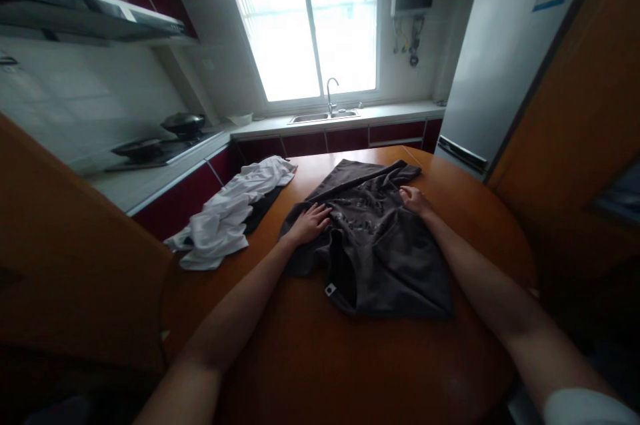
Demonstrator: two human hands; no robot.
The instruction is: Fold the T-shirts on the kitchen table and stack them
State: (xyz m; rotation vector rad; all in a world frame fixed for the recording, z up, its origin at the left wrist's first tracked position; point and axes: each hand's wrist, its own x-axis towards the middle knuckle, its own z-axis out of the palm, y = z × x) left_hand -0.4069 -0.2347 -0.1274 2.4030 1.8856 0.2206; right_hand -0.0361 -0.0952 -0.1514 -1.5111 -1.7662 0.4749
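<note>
A dark grey T-shirt, rumpled and with a print across its middle, lies spread on the wooden table. Its opening faces the near left, where a small white label shows at the edge. My left hand rests flat on the shirt's left part, fingers stretched out. On the far right side of the shirt, my right hand is closed, with thumb and fingers pinched on the cloth at its edge.
A heap of white clothing with dark cloth under it lies at the table's left edge. Beyond stand a counter with a sink, a stove with pans, and a fridge at right.
</note>
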